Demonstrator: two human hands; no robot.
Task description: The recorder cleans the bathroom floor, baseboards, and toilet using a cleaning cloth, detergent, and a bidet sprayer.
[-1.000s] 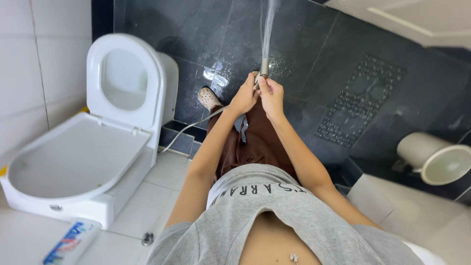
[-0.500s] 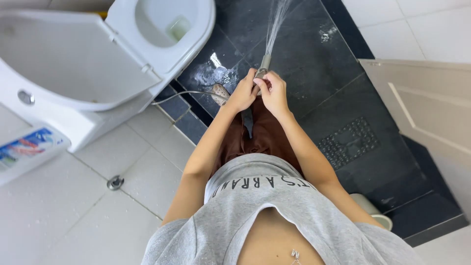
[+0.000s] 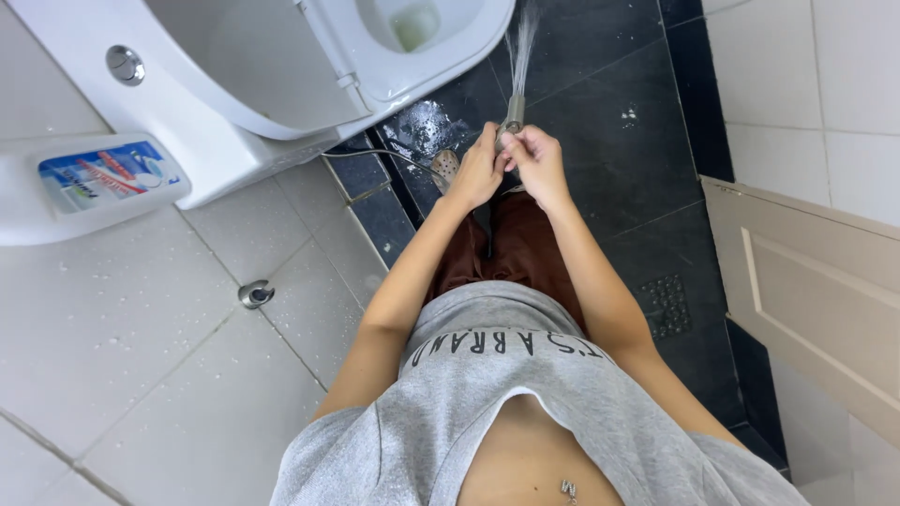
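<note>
left hand [image 3: 476, 173], right hand [image 3: 534, 159]: grip pinching spray nozzle [image 3: 512, 117] (spraying) | toilet [image 3: 309, 56] rim near

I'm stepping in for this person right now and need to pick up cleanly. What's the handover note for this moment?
Left hand and right hand: both shut on the spray nozzle, held out in front.
Nozzle is spraying; the water jet fans towards the toilet bowl, lid up.
Hose runs back to the wall.
Done: dark floor tiles by the bowl are wet.
Left: cleaner bottle lies untouched; light tiles show only droplets.
</note>
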